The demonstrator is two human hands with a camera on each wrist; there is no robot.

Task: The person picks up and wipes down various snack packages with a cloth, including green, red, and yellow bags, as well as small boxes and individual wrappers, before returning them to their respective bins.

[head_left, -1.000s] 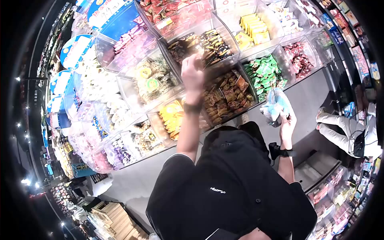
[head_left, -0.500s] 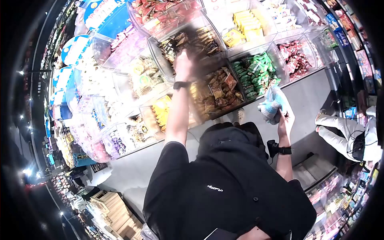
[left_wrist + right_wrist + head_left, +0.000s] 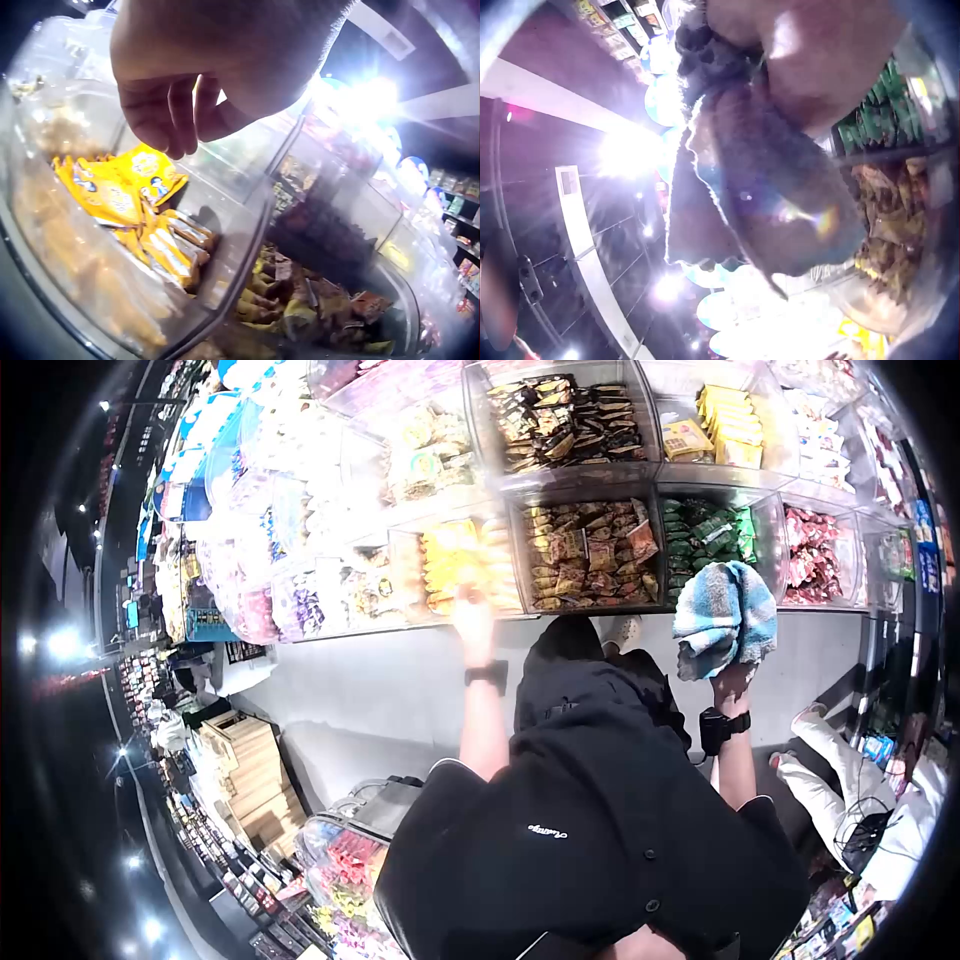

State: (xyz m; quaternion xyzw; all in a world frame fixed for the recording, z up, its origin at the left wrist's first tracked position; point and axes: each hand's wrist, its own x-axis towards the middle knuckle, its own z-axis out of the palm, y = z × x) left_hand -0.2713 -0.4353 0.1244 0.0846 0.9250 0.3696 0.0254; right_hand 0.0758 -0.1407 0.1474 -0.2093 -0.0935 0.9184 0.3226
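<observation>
In the head view my left hand (image 3: 474,624) is at the front edge of a clear bin of orange-yellow packets (image 3: 450,565). Up close in the left wrist view, the hand (image 3: 202,90) hangs above the orange packets (image 3: 124,187), fingers loosely bent downward, and no item shows in it. My right hand (image 3: 735,682) grips a blue, white and grey cloth (image 3: 728,615) in front of the bin of green packets (image 3: 712,535). The bunched cloth (image 3: 757,187) covers much of the right wrist view, partly hiding the right hand's fingers (image 3: 817,60).
Bins of brown packets (image 3: 592,555), black-and-gold packets (image 3: 565,425) and red packets (image 3: 812,550) adjoin. Clear dividers separate them. A person in white trousers (image 3: 830,770) is at the right. A wooden crate (image 3: 255,775) stands at lower left on the grey floor.
My left hand has moved from the black-and-gold packets back to the orange ones at the front edge. The head view has shifted. My right hand still holds the cloth, which now looks more spread.
</observation>
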